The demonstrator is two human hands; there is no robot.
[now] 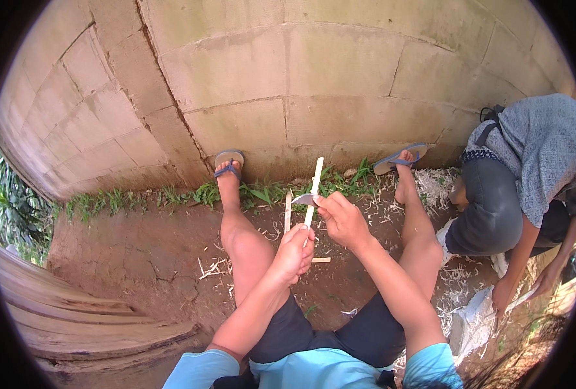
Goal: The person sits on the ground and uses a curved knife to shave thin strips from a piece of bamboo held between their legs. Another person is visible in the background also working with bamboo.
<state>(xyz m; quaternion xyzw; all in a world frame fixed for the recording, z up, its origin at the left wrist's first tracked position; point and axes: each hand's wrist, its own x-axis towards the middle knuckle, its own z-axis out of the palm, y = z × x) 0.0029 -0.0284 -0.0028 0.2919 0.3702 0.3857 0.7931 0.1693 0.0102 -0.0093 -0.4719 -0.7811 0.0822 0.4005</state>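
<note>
My left hand (292, 254) is closed around the lower end of a pale, flat wooden strip (318, 171), which points up and slightly right toward the wall. A small knife is in my closed right hand (344, 222); its handle is hidden by my fingers. The knife's dark blade (305, 200) lies across the strip just above my left hand. Beyond my hands, a second pale strip (288, 212) is on the ground, and a short cut piece (321, 260) lies between my legs.
A block wall (340, 71) rises in front of my sandalled feet, with grass (204, 194) along its base. Shavings (434, 187) litter the brown dirt. At right a person in a grey top (537, 142) crouches, hands near white material (474, 318). Wooden boards (100, 324) stand at left.
</note>
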